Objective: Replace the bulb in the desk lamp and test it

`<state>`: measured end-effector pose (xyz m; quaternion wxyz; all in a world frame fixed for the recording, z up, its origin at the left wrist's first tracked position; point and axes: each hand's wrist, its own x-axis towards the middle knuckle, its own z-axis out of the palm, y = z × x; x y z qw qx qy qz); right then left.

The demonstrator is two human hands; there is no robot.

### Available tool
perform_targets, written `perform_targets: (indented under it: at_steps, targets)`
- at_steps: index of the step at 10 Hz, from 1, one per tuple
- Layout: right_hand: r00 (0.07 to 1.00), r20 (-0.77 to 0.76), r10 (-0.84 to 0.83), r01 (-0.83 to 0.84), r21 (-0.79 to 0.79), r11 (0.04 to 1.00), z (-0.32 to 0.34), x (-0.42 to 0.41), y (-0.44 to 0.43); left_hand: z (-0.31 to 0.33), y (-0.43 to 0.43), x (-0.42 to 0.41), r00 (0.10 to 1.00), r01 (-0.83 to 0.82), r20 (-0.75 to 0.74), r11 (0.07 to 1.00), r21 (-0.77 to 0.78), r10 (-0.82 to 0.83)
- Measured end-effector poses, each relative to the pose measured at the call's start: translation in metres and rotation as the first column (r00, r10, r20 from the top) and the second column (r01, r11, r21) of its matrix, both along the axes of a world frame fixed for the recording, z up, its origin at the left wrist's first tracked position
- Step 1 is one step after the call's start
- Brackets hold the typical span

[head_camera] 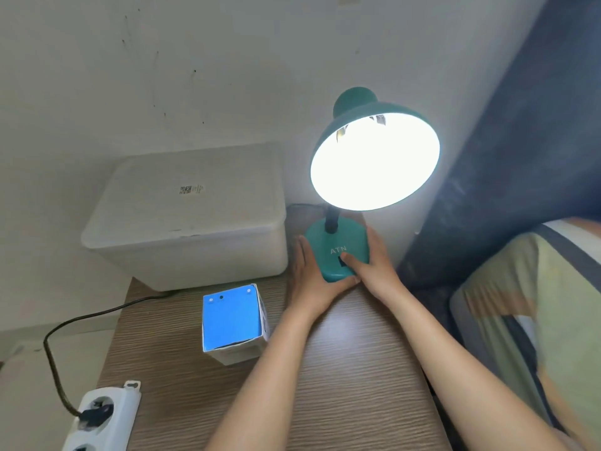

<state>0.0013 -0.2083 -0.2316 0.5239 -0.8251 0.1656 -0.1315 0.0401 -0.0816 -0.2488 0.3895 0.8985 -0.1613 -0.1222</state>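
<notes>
A teal desk lamp stands at the back of the wooden table, its shade point(354, 105) tilted toward me and glowing bright white, so the bulb inside is lost in glare. My left hand point(312, 275) cups the left and front side of the lamp base point(331, 245). My right hand point(374, 265) holds the base's right side, with its thumb pressed on the dark switch below the "ATN" lettering. A blue and white bulb box point(232, 320) stands on the table to the left of my left forearm.
A white lidded plastic bin point(195, 216) sits at the back left against the wall. A black cord point(61, 340) runs to a plug in a white power strip point(104, 418) at the lower left. A dark panel and a cushion point(553, 320) stand on the right.
</notes>
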Motion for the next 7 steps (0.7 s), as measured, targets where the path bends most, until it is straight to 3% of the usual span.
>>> perform_targets:
  at_steps: [2,4,7]
  targets:
    - [0.992,-0.028,-0.12,0.117,-0.07,0.991,-0.007,0.006,0.006,-0.001,0.0,-0.002,1.0,-0.009,-0.011,1.0,0.02,0.009]
    - [0.999,-0.017,-0.043,0.04,-0.129,0.991,-0.004,0.005,0.001,0.003,0.0,-0.003,1.0,-0.006,-0.012,1.0,0.025,0.006]
    - [0.977,-0.209,-0.039,0.026,-0.066,0.997,0.015,-0.066,0.016,0.02,0.016,-0.037,0.992,0.029,-0.121,0.999,0.022,-0.026]
